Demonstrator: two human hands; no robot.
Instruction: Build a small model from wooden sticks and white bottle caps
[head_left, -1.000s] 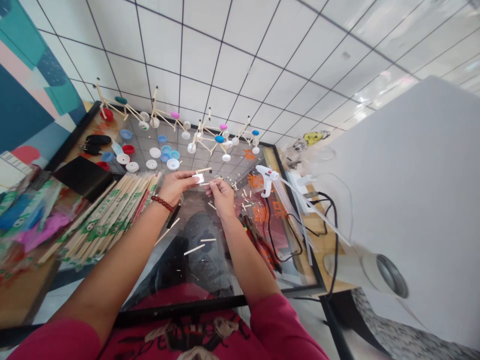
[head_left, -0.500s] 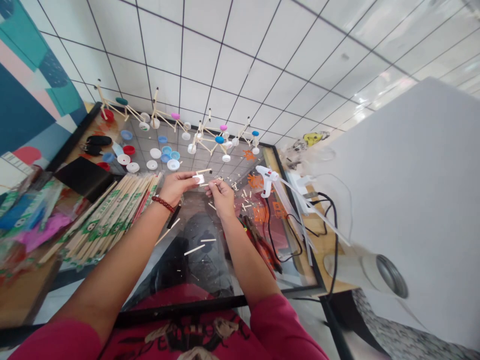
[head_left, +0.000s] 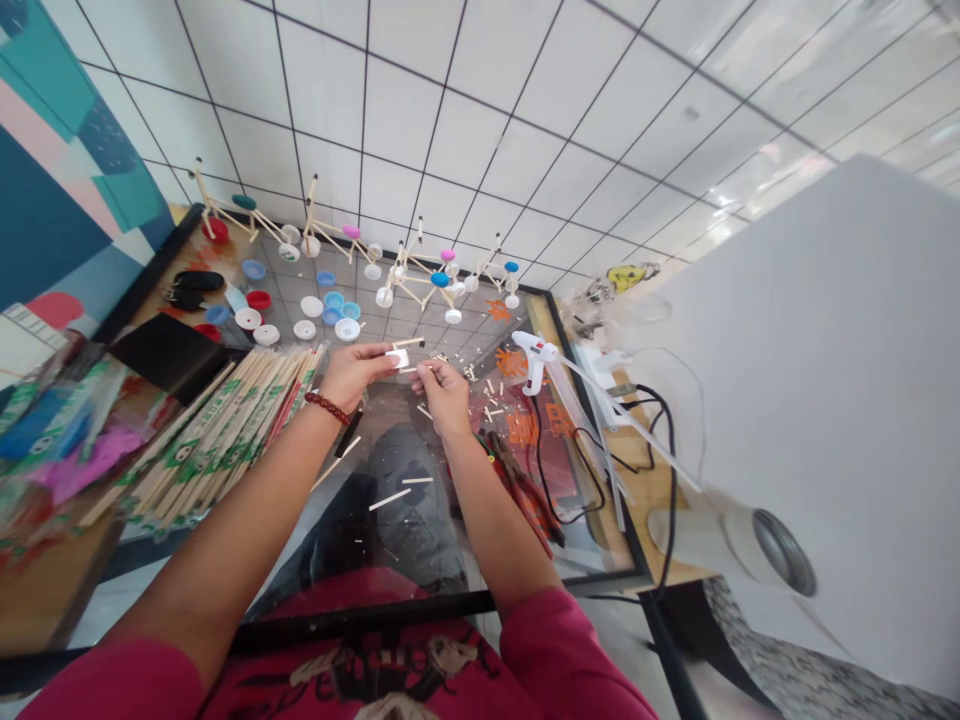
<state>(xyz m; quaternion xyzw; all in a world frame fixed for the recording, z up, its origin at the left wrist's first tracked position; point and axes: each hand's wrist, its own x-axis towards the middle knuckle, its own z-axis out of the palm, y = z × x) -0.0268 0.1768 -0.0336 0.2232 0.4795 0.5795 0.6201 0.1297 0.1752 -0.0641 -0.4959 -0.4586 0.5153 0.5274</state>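
Over the glass tabletop my left hand (head_left: 354,376), closed in a pinch, grips a small white bottle cap (head_left: 402,357). A short wooden stick (head_left: 408,343) with a dark tip juts out just above the cap; how it is joined is too small to tell. Right beside it, my right hand (head_left: 447,396) has thumb and forefinger pressed together on a thin wooden stick (head_left: 407,371) that reaches toward the cap. Its far end is hidden by the fingers. Cut stick pieces (head_left: 390,499) lie on the glass nearer my body.
Small stick-and-cap models (head_left: 405,285) line the back edge. Loose caps (head_left: 346,329) lie left of centre, above wrapped chopsticks (head_left: 217,430). To the right are a white glue gun (head_left: 534,358) with its black cord, red-handled pliers (head_left: 529,495) and scattered stick bits (head_left: 491,400).
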